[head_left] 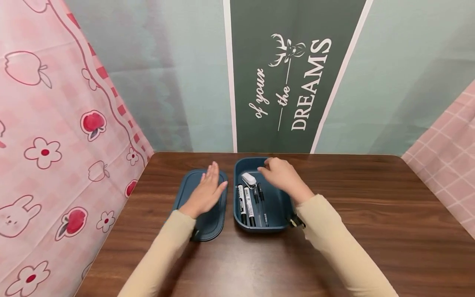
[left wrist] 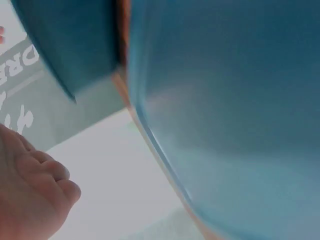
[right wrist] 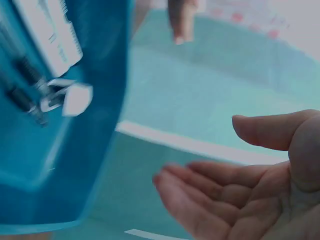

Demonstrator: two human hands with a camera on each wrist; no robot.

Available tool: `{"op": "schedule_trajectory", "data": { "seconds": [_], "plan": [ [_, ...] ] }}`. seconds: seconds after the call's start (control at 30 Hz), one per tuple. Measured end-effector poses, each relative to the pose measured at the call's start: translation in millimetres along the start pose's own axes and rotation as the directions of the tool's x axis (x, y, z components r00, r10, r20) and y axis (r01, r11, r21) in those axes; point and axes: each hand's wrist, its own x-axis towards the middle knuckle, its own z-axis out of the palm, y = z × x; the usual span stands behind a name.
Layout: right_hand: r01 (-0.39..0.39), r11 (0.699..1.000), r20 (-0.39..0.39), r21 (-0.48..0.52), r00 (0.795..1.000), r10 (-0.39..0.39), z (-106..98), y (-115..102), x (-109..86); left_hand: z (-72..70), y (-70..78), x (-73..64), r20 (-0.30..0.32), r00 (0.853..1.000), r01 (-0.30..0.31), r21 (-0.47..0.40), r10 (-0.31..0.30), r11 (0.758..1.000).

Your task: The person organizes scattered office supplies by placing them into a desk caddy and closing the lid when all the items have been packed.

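Note:
A dark blue open box (head_left: 276, 208) stands on the table. On its left side lie two white-and-black markers (head_left: 249, 204), slim black-and-clear pens (head_left: 261, 192) and a small white item with a metal part (head_left: 248, 179), whose kind is unclear. My right hand (head_left: 283, 176) is over the box's far right part, holding nothing; in the right wrist view its fingers (right wrist: 200, 192) are loosely bent, thumb apart. To the left of the box lies a flat blue lid (head_left: 215, 220). Above that lid my left hand (head_left: 206, 192) has its fingers extended and is empty; whether it touches the lid cannot be told.
The brown wooden table (head_left: 371, 206) extends to the right and in front of the box. Behind its far edge hangs a green curtain (head_left: 274, 140) with white lettering. A pink patterned cloth (head_left: 67, 173) hangs along the left side, a pink checked one (head_left: 452, 156) at the right.

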Motion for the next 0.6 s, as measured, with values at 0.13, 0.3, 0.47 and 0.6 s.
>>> {"op": "schedule_trajectory", "data": {
  "seconds": [0.13, 0.3, 0.47, 0.6],
  "plan": [
    [0.082, 0.990, -0.088, -0.117, 0.992, -0.093, 8, -31, -34.6, -16.1, -32.2, -27.0, -0.009, 1.000, 0.016, 0.008, -0.016, 1.000],
    [0.182, 0.974, -0.078, -0.138, 0.978, -0.193, 43, -64, -74.7, -25.7, -75.4, -64.2, 0.040, 0.996, 0.079, 0.029, -0.080, 0.996],
    [0.266, 0.956, 0.051, -0.124, 0.964, -0.262, 87, -84, -96.3, -28.6, -101.4, -93.9, 0.114, 0.986, 0.111, 0.071, -0.119, 0.991],
    [0.252, 0.961, 0.188, -0.113, 0.955, -0.228, 119, -92, -96.4, -26.5, -108.3, -105.2, 0.164, 0.981, 0.090, 0.097, -0.105, 0.991]
  ]
}}
